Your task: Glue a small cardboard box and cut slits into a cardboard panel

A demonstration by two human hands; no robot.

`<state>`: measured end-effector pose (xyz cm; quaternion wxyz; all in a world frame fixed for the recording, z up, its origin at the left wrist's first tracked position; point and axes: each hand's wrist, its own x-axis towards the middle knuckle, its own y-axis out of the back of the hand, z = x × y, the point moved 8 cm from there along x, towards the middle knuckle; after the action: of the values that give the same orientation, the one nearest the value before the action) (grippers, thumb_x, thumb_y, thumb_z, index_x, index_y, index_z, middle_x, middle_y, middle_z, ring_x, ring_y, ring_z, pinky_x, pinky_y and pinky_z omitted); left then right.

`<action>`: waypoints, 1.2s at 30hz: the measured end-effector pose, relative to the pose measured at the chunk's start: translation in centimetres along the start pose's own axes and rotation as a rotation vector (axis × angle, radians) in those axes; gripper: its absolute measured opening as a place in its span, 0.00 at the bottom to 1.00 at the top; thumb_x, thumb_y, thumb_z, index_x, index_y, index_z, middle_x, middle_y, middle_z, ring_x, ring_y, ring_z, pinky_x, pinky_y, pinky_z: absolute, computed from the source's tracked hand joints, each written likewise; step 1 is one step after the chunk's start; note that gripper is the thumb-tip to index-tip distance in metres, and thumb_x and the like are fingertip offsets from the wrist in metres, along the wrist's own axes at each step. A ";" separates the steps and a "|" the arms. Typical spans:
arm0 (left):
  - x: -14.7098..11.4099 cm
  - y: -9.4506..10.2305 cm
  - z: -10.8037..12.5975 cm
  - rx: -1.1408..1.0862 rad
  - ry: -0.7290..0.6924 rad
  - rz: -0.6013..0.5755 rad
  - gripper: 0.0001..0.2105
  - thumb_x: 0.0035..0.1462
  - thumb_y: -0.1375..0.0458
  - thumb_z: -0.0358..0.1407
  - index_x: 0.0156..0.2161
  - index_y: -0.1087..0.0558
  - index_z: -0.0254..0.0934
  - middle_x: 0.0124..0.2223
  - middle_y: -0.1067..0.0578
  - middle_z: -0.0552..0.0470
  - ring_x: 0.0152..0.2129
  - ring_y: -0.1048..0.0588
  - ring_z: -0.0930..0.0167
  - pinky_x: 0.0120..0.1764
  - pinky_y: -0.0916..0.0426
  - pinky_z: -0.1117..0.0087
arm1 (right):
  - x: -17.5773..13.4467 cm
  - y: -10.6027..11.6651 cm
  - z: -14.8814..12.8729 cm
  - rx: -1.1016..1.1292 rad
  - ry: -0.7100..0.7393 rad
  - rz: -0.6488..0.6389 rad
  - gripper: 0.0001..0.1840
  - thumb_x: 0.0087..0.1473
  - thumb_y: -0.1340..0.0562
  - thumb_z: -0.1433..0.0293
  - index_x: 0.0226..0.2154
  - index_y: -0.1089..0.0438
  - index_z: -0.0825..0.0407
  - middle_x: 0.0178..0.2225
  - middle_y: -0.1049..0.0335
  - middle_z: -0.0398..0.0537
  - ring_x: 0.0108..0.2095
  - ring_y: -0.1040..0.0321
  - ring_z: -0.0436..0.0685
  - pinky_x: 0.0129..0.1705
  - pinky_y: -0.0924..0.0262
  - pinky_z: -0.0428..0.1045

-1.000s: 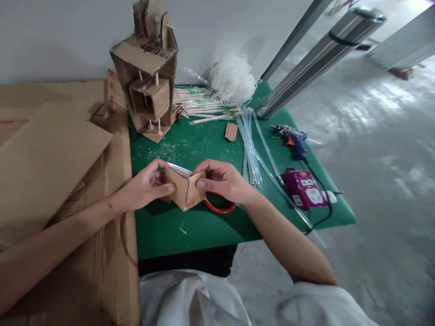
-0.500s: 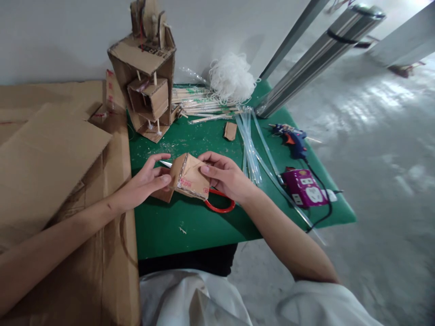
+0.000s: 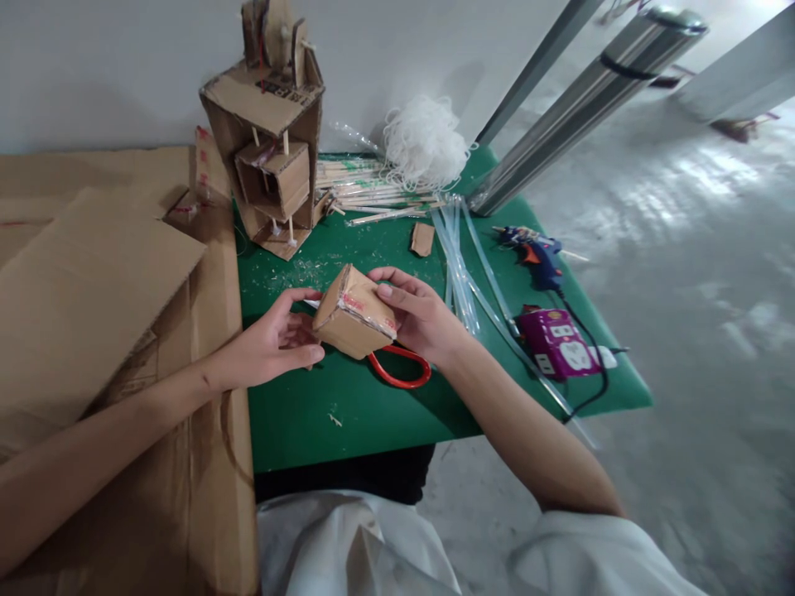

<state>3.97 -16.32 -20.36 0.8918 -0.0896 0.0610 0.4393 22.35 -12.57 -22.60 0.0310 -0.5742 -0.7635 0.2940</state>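
Scissors [image 3: 407,384] half-lost here, the small cardboard box [image 3: 357,314] covering their middle; whether the left hand [image 3: 279,346] touches that box, can't tell! Up top, the picture's edge crops the cardboard tower [image 3: 293,184].

Red print [image 3: 354,304] on the small box [image 3: 356,324] and black print [image 3: 291,92] on the cardboard tower [image 3: 291,184] are illegible.

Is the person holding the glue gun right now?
No, the glue gun lies on the green table, and the right hand holds a small cardboard box.
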 end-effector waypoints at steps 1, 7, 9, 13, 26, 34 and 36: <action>0.0 0.0 0.0 -0.001 0.005 0.008 0.31 0.60 0.33 0.36 0.61 0.45 0.44 0.42 0.25 0.52 0.35 0.21 0.70 0.39 0.22 0.64 | 0.0 0.1 0.0 0.021 0.000 0.013 0.24 0.45 0.21 0.62 0.41 0.29 0.48 0.33 0.25 0.39 0.27 0.29 0.48 0.27 0.32 0.43; 0.2 0.3 -0.5 -0.004 0.059 0.065 0.35 0.57 0.33 0.35 0.62 0.47 0.43 0.42 0.23 0.51 0.38 0.21 0.68 0.40 0.23 0.66 | -0.2 -0.1 -0.3 0.085 0.018 0.036 0.23 0.43 0.20 0.63 0.39 0.27 0.48 0.31 0.26 0.38 0.26 0.29 0.48 0.26 0.32 0.43; 0.3 0.3 -0.6 0.006 0.058 0.069 0.37 0.57 0.32 0.35 0.65 0.49 0.43 0.42 0.23 0.52 0.35 0.22 0.70 0.39 0.23 0.66 | -0.3 -0.1 -0.5 0.100 0.019 0.037 0.22 0.42 0.20 0.64 0.39 0.26 0.48 0.31 0.25 0.38 0.27 0.28 0.48 0.27 0.31 0.43; 0.2 0.1 -0.5 0.073 0.043 0.046 0.47 0.56 0.32 0.35 0.72 0.56 0.46 0.43 0.23 0.52 0.30 0.23 0.73 0.39 0.26 0.66 | -0.5 -0.2 -0.6 0.097 0.022 0.013 0.23 0.42 0.19 0.64 0.39 0.25 0.47 0.33 0.23 0.39 0.29 0.26 0.49 0.30 0.28 0.44; 0.0 -0.4 -0.3 0.176 0.029 0.029 0.46 0.57 0.34 0.34 0.72 0.57 0.39 0.37 0.24 0.55 0.32 0.24 0.72 0.39 0.29 0.68 | -0.4 -0.2 -0.8 0.044 0.062 -0.011 0.23 0.43 0.20 0.60 0.39 0.26 0.46 0.32 0.24 0.39 0.27 0.27 0.50 0.28 0.29 0.45; 0.3 -0.3 -0.2 0.292 0.024 0.005 0.12 0.57 0.35 0.39 0.42 0.30 0.37 0.37 0.26 0.53 0.31 0.28 0.74 0.35 0.30 0.71 | -0.6 0.0 -1.0 0.094 0.066 0.001 0.22 0.45 0.21 0.62 0.42 0.25 0.45 0.35 0.23 0.39 0.31 0.25 0.50 0.33 0.27 0.46; 0.3 -0.4 -0.2 0.333 0.031 -0.003 0.11 0.58 0.36 0.41 0.40 0.28 0.37 0.36 0.25 0.53 0.30 0.27 0.73 0.35 0.30 0.70 | -0.6 -0.2 -0.8 0.100 0.054 -0.010 0.23 0.45 0.21 0.62 0.42 0.25 0.45 0.35 0.23 0.39 0.31 0.25 0.50 0.32 0.28 0.46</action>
<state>4.48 -16.35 -20.62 0.8939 0.0526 0.1465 0.4205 22.72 -12.79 -21.70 0.0819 -0.5758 -0.7497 0.3157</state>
